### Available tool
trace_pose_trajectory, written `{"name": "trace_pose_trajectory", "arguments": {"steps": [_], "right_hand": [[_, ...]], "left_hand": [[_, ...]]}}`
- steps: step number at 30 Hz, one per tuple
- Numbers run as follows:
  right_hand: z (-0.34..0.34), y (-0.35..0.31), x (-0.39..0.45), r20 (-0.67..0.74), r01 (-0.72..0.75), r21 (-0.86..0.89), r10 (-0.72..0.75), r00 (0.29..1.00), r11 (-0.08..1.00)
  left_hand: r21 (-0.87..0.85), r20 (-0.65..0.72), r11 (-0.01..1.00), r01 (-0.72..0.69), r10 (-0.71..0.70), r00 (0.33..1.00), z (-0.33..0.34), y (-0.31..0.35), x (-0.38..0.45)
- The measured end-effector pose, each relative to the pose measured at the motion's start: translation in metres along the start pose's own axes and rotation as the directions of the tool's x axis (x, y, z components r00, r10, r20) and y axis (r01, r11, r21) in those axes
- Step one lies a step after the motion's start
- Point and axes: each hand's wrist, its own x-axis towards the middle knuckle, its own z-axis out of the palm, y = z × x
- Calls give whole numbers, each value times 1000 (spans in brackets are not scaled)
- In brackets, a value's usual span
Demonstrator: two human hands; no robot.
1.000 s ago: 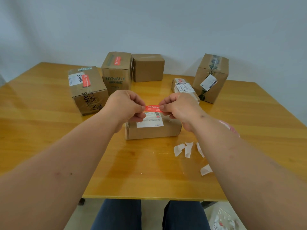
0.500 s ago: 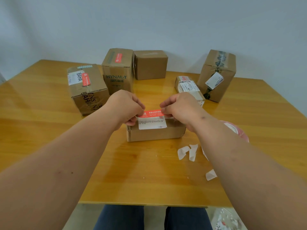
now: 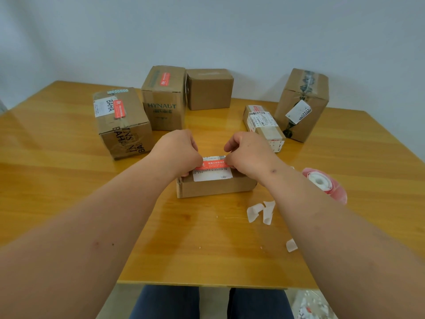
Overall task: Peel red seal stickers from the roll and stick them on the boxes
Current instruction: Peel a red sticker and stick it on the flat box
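Glossy red sticker [image 3: 212, 165]; matte cardboard box [image 3: 215, 186]

Bright, even light, soft glare on the table [image 3: 69, 139] (wide-angle bowing at edges).

"HYNAUT" is printed on the tall carton [image 3: 164, 97] beyond the pinched red sticker [image 3: 212, 165]; "BAHA" shows on the carton [image 3: 123, 122] left of the grip; the sticker's own print is unreadable.

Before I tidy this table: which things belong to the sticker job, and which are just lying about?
Job:
- red sticker, held by left hand and right hand
- flat box beneath it
- sticker roll
- other boxes, e.g. plain box

Lying about:
- backing scraps
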Motion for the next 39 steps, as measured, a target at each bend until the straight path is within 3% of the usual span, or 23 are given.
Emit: {"name": "trace_pose_trajectory", "arguments": {"steps": [11,23,30,39], "right_hand": [[3,2,3,-3,29,-118,-30,1000,993],[1,4,3,-2,29,-100,-29,1000,995],[9,4,3,-10,50,-202,-53,999,978],[7,6,3,14,44,-178,-42,999,983]], "left_hand": [[25,26,1000,10,-11,1000,0,1,-2],[41,46,999,9,-11,999,-2,4,-4],[132,44,991,-27,21,999,-2,6,-5],[393,10,915,-92,96,995,4,5,-2]]}}
